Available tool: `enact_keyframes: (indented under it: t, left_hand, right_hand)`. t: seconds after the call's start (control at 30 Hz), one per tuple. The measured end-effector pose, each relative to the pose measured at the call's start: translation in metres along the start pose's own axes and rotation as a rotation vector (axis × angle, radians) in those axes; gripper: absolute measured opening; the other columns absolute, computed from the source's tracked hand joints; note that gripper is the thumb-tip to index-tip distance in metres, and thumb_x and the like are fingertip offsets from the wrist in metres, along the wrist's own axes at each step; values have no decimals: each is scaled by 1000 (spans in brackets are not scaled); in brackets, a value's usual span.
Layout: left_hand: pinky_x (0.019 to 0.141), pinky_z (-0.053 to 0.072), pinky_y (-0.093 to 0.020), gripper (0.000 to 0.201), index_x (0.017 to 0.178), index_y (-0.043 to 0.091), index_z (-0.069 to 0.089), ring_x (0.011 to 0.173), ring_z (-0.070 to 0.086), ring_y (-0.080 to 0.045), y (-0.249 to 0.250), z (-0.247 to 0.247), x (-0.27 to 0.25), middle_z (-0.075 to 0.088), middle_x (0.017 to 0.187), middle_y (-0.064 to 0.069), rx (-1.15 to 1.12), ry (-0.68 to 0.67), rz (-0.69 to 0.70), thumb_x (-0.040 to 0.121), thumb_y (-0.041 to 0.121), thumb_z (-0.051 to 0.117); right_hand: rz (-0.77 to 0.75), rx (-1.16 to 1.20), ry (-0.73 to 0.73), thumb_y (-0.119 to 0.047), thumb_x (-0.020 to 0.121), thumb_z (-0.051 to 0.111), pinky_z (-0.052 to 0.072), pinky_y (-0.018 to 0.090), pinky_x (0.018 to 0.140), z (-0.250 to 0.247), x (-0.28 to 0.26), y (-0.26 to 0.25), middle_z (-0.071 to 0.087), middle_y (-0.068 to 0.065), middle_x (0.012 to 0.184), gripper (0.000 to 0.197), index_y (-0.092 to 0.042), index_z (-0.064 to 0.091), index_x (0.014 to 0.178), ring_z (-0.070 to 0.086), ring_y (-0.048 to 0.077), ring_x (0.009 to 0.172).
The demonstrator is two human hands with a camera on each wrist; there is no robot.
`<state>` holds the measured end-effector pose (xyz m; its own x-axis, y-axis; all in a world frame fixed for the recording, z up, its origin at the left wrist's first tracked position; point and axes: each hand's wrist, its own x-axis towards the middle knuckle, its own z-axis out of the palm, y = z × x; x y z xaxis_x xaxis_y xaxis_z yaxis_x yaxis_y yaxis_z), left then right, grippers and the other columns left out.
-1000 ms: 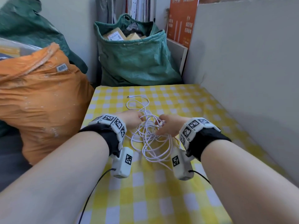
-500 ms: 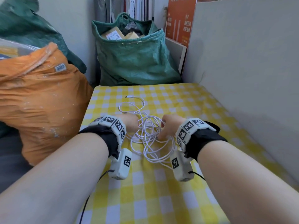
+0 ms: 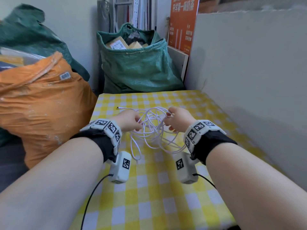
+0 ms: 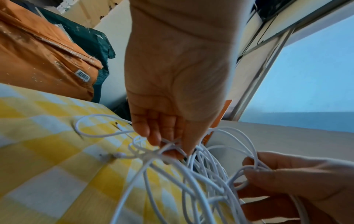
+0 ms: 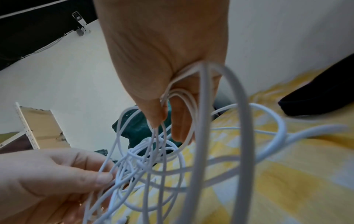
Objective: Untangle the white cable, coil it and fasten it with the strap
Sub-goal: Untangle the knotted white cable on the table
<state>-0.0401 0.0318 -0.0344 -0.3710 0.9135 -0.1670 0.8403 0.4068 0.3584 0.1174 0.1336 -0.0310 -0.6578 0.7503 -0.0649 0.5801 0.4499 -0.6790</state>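
**A:** Between both hands, right over the middle of the checked cloth, that's where the white cable (image 3: 154, 130) is. Left hand (image 3: 128, 121) pinches a few crossing strands between thumb and fingertips; right hand (image 3: 178, 117) has its fingers curled round a bunch of loops. Most of the tangle hangs between them, the lowest loops drooping to the yellow tablecloth (image 3: 149, 196).

**B:** And the ends?

**A:** One plug (image 3: 118, 107) lies flat on the cloth past the left hand, close to the far left corner. Another small connector (image 4: 118, 154) lies on the cloth near the left fingertips, going by the left wrist view.

**B:** Room to move?

**A:** Tight-ish. Grey board (image 3: 249, 72) runs along the whole right edge of the table. Orange sack (image 3: 41, 103) bulges up against the left edge, green bag (image 3: 137, 70) of parcels sits just behind the far edge. Bare cloth stretches from the wrists to the near edge.
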Motion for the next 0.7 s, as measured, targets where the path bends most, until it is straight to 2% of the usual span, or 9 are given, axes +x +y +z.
enact_keyframes:
  t: [0.07, 0.2, 0.23, 0.3, 0.37, 0.43, 0.47, 0.57, 0.7]
  left_hand:
    - [58, 45, -25, 18, 74, 10, 64, 67, 55, -20, 2, -6, -1, 65, 83, -13, -162, -3, -42, 88, 18, 56]
    - [47, 47, -18, 19, 99, 0, 63, 59, 53, -15, 9, -16, -6, 59, 83, -11, -405, 5, -113, 94, 5, 45]
    - [49, 47, -18, 22, 104, 0, 63, 58, 53, -14, 9, -18, -7, 58, 80, -9, -390, 17, -114, 94, 2, 44]
    - [54, 47, -20, 20, 106, 3, 66, 58, 53, -14, 6, -22, -12, 57, 70, -4, -307, 45, -96, 92, 5, 51]
    - [51, 45, -20, 16, 100, 9, 69, 59, 53, -14, 6, -28, -18, 57, 67, -1, -203, 105, -59, 90, 16, 60]
    - [57, 39, -22, 17, 98, 10, 71, 68, 51, -17, 6, -33, -21, 59, 76, -3, -135, 239, -38, 90, 21, 60]
    - [61, 36, -23, 18, 97, 9, 71, 72, 51, -18, 6, -36, -21, 60, 80, -4, -119, 319, -37, 91, 21, 59]
    - [63, 36, -27, 20, 91, 8, 69, 68, 51, -20, 4, -44, -23, 63, 78, -4, -128, 490, -50, 93, 20, 54]
    - [52, 35, -25, 18, 86, 16, 60, 56, 49, -11, 5, -52, -25, 65, 69, 4, -322, 546, -50, 95, 17, 45]
  right_hand:
    - [-19, 90, 64, -9, 88, 54, 55, 37, 59, -5, -2, -2, 60, 16, 86, 10, -13, 48, 81, 60, 27, 67]
    - [-98, 153, 118, -11, 85, 61, 55, 41, 69, -14, -5, -3, 61, 10, 81, 27, -22, 44, 68, 60, 25, 73]
    - [-128, 138, 125, -11, 84, 64, 55, 40, 70, -16, -6, -4, 59, 6, 78, 29, -24, 44, 67, 58, 24, 73]
    - [-190, 127, 115, -9, 83, 67, 51, 28, 67, -20, -8, -5, 57, -3, 77, 33, -24, 43, 66, 55, 16, 69]
    - [-243, 139, 67, 1, 82, 66, 47, 16, 67, -22, -12, -7, 64, -3, 97, 36, -22, 43, 66, 59, 9, 76]
    - [-278, 121, 35, 8, 79, 63, 48, 22, 81, -23, -15, -9, 62, 3, 123, 37, -22, 46, 64, 62, 17, 97]
    - [-281, 100, 27, 9, 78, 62, 47, 24, 83, -25, -16, -10, 60, 3, 128, 38, -22, 48, 63, 61, 19, 100]
    - [-264, 13, 13, 8, 75, 66, 38, 19, 70, -31, -19, -11, 57, 0, 133, 35, -22, 54, 61, 52, 13, 97]
    - [-246, 15, -117, -6, 74, 76, 30, 10, 83, -40, -28, -14, 46, 3, 143, 15, -14, 70, 84, 42, 8, 129]
